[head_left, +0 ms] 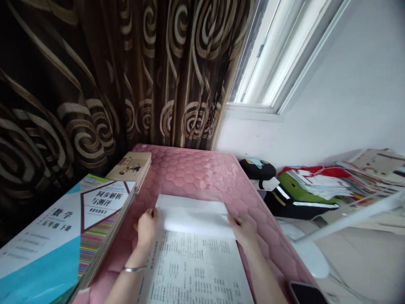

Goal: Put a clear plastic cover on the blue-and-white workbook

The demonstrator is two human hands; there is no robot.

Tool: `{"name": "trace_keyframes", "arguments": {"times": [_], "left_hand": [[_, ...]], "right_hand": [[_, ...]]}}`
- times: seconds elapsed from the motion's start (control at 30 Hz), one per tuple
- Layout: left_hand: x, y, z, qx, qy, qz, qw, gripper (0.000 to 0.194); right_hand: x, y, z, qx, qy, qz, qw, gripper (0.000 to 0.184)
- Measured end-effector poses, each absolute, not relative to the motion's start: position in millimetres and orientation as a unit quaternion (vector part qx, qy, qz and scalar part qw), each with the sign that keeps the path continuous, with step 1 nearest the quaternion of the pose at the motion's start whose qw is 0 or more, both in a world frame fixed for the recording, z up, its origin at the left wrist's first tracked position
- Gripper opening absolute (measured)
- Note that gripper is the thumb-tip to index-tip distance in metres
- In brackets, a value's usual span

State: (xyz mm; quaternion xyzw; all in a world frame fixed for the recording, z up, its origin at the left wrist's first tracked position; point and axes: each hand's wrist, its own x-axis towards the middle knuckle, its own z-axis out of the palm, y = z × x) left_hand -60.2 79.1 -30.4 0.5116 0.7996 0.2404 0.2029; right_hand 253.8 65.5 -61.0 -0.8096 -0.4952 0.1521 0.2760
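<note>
While our left hand [148,226] and right hand [244,229] pinch the sides of the printed sheet [196,266], short of the far edge of the pink table [190,169], we should hold the blank flap [196,215] square.

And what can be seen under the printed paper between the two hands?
The pink quilted surface shows beyond and beside the printed paper. Whatever lies directly beneath is covered, so I cannot tell whether other sheets are there.
</note>
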Motion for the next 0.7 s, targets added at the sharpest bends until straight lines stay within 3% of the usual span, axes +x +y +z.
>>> {"name": "trace_keyframes", "arguments": {"times": [0.1, 0.4, 0.7], "left_hand": [[-59.6, 79.5, -31.0, 0.512, 0.805, 0.226, 0.194, 0.033], [-55.6, 80.2, -24.3, 0.508, 0.819, 0.195, 0.183, 0.034], [-60.0, 77.6, -24.5, 0.497, 0.789, 0.276, 0.232, 0.036]], "right_hand": [[252.5, 66.9, -58.4, -0.806, -0.511, 0.187, 0.234, 0.035], [243.4, 64.9, -55.4, -0.822, -0.523, 0.138, 0.177, 0.041], [245.7, 66.7, -60.3, -0.827, -0.491, 0.160, 0.221, 0.046]]}}
